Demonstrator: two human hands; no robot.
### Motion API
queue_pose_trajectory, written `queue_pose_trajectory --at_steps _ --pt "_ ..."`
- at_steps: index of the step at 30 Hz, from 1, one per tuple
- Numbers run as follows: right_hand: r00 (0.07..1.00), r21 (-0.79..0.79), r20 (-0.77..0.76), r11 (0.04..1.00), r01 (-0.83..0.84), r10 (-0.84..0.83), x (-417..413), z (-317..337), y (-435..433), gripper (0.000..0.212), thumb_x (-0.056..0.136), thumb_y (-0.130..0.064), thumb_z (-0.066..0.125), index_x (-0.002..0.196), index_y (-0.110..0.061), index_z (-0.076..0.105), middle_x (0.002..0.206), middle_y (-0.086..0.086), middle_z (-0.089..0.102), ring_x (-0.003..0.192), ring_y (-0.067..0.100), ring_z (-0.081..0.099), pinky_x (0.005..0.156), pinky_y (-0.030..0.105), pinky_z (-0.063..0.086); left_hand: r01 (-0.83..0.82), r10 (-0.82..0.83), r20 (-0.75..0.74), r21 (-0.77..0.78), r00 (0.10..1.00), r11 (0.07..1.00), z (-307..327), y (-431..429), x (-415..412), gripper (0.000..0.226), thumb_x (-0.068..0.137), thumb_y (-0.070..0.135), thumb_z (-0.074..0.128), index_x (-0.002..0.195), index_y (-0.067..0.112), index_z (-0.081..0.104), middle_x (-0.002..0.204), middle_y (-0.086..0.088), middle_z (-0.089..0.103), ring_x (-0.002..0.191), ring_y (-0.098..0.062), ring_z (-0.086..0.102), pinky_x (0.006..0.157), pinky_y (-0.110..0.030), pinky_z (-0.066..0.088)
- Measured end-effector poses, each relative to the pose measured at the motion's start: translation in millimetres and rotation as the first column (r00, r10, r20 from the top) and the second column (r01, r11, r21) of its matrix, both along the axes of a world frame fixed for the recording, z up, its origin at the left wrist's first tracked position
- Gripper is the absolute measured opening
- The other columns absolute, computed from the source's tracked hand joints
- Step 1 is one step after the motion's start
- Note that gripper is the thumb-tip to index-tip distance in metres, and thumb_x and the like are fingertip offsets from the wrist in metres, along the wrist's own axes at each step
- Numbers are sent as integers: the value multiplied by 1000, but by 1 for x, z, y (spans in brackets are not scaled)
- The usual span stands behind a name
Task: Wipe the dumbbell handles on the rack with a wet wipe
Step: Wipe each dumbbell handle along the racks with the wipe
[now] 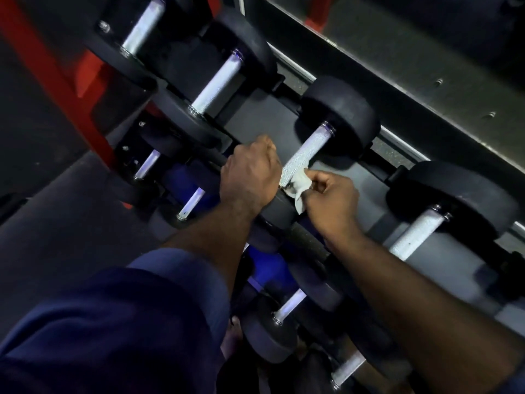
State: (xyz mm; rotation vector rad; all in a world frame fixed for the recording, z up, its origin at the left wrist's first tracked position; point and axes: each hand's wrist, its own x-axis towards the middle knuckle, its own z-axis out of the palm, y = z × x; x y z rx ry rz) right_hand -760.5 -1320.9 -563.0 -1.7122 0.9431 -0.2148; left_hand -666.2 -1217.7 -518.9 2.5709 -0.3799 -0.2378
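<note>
Status: work in progress on one dumbbell handle (pixel 308 150) in the upper tier of the rack (pixel 250 123).

The right hand (pixel 331 200) pinches a crumpled wet wipe (pixel 298 187) between thumb and curled fingers. It presses the wipe against the near end of that handle, just where the handle meets the near weight head. The rest of the handle, up to the far head (pixel 341 115), lies uncovered.

The left hand (pixel 250 172) sits knuckles-up at the rack's front edge, just beside the same handle. Its fingers curl under and out of sight, so it cannot be told whether it grips the rail or the weight head.

No handle shows a wet sheen or a mark, so which ones are already done cannot be told. In my judgement, the neighbouring handle to the right (pixel 414 234), the two to the left (pixel 217 83) and the lower-tier handles (pixel 289 305) all remain to be confirmed.

Wipe condition: pale, wrinkled and bunched, with a loose tail hanging below the fingers. The handle is bright, knurled metal.
</note>
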Motion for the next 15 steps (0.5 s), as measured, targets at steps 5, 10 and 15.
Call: queue_pose_trajectory --at_steps 5,10,15 --pt "869 -718 218 676 -165 444 12 31 -17 35 89 1 60 120 -9 73 114 7 73 103 16 68 92 27 55 -23 24 2 -129 1000 991 -7 3 3 24 98 17 46 110 16 66 108 -11 72 97 -35 65 82 -47 53" --pt "703 -769 -483 132 -626 521 53 31 -46 44 91 -24 32 104 -6 70 109 14 62 104 35 60 92 44 50 -84 104 45 -329 994 941 -16 3 4 26 92 7 44 111 6 62 112 -13 67 93 -25 58 84 -38 48" --pt "449 -631 -683 -155 -760 577 55 29 -33 58 81 -35 20 98 -11 71 96 9 67 100 32 63 106 53 37 -108 132 44 -350 990 931 -13 3 2 26 93 5 45 113 6 61 116 -13 64 95 -29 59 83 -42 48"
